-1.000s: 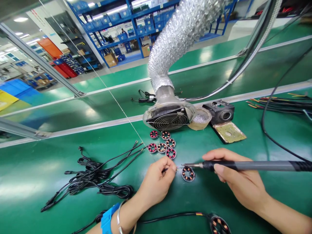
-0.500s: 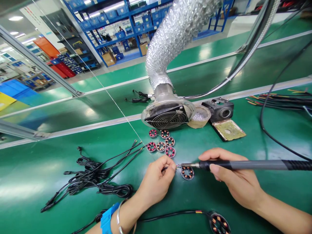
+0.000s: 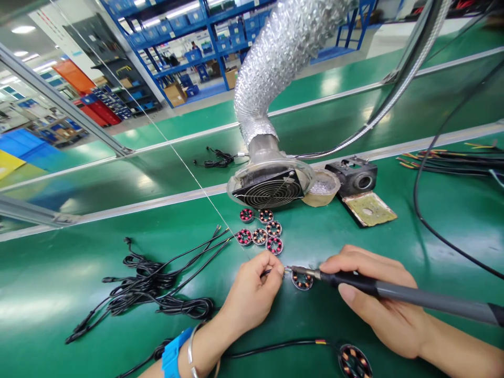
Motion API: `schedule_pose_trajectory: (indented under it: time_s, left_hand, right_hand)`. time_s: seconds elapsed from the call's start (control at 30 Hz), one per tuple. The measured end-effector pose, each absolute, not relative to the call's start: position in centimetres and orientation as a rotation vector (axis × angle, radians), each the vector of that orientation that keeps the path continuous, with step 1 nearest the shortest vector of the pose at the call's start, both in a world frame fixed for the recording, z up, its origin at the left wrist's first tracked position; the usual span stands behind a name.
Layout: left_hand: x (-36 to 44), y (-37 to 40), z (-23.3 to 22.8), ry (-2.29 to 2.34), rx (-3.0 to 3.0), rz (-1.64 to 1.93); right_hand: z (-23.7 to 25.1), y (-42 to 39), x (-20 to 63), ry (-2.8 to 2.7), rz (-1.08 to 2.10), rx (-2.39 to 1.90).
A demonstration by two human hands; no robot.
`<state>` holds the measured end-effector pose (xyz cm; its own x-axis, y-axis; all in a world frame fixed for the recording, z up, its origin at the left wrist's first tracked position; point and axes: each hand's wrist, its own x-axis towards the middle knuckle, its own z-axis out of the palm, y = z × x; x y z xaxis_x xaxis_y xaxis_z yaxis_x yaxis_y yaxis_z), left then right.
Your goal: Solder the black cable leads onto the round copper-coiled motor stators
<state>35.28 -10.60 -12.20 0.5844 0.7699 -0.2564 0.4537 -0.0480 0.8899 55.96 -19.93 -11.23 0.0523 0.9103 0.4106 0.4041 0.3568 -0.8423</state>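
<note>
My left hand (image 3: 252,294), wearing a blue band and a metal bangle at the wrist, pinches the end of a black cable (image 3: 266,272). My right hand (image 3: 388,310) grips a soldering iron (image 3: 437,302) by its dark grey handle. Its metal tip reaches left over a small round copper-wound motor stator (image 3: 302,286) and meets, or nearly meets, the wire end at my left fingertips. Exact contact there is too small to tell. Nearer me lies another stator (image 3: 355,362), with a black cable (image 3: 275,346) running left from it.
A fume extractor (image 3: 271,194) on a silver duct (image 3: 268,73) hangs above several stators (image 3: 260,236). Coiled black cables (image 3: 157,283) lie left. Behind are a solder-tip cleaner bowl (image 3: 322,186), an iron stand (image 3: 358,178) with a yellow sponge (image 3: 370,208), and loose wires (image 3: 452,163).
The soldering iron's handle has tilted down at the right, and my right hand has moved slightly lower with it. My left hand has stayed nearly still.
</note>
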Motion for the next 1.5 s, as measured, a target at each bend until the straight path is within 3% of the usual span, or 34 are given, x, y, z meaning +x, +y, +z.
schedule_pose_trajectory:
  time_s: [0.93,1.5]
  left_hand:
    - [35.3,-10.5,-12.1,1.03,1.664,0.329]
    - [34.8,-10.8,-10.6,0.875,1.738,0.142]
  right_hand:
    - [-11.3,-20.3,55.7,-1.518,0.538,-1.195]
    - [-13.6,-17.3,53.3,-1.816,0.277,-1.121]
